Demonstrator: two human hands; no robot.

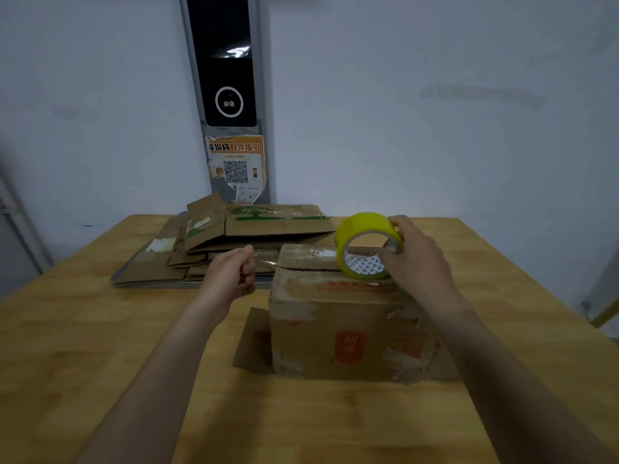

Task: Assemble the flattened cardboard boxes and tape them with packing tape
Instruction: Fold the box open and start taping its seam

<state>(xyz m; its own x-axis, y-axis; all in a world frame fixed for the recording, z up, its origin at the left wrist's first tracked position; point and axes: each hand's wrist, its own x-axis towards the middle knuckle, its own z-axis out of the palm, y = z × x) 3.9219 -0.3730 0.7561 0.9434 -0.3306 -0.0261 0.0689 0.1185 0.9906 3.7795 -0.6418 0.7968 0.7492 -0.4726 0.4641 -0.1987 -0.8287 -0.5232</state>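
An assembled brown cardboard box (pixel 338 333) with red print stands on the wooden table (pixel 100 346), its top flaps folded shut. On its top rests a yellow roll of packing tape (pixel 360 229), which my right hand (pixel 418 259) grips with fingers through the core. A clear strip of tape (pixel 266 257) stretches leftward from the roll across the box top and past its left edge. My left hand (pixel 234 272) pinches the free end of that strip, just left of the box. A stack of flattened cardboard boxes (pixel 234 236) lies behind.
A loose cardboard flap (pixel 253 339) lies flat at the box's left foot. The flattened stack sits on a grey tray (pixel 150 284) at the table's far side. A dark wall device (pixel 224 61) with a torn poster (pixel 236 165) stands behind against the white wall.
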